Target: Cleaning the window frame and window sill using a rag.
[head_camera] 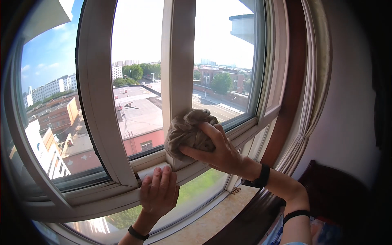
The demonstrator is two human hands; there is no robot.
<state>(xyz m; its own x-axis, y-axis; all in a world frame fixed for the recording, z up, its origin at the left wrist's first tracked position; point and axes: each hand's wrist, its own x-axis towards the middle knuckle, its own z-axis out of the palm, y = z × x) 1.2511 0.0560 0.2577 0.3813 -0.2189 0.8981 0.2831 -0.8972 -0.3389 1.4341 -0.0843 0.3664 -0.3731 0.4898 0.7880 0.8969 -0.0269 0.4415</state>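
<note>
A crumpled grey-brown cloth is bunched in my right hand, pressed against the lower end of the upright window frame post. My left hand rests with its fingertips over the lower window rail, on a pale flat piece lying along the rail; whether it grips that piece cannot be told. The window panes stand on both sides of the post. Dark bands circle both wrists, and another is on the right forearm.
A gathered curtain hangs at the right beside a dark red-brown wooden trim. Below the window runs a stone-look sill with small brown items in its corner. Dark wooden furniture stands at the lower right.
</note>
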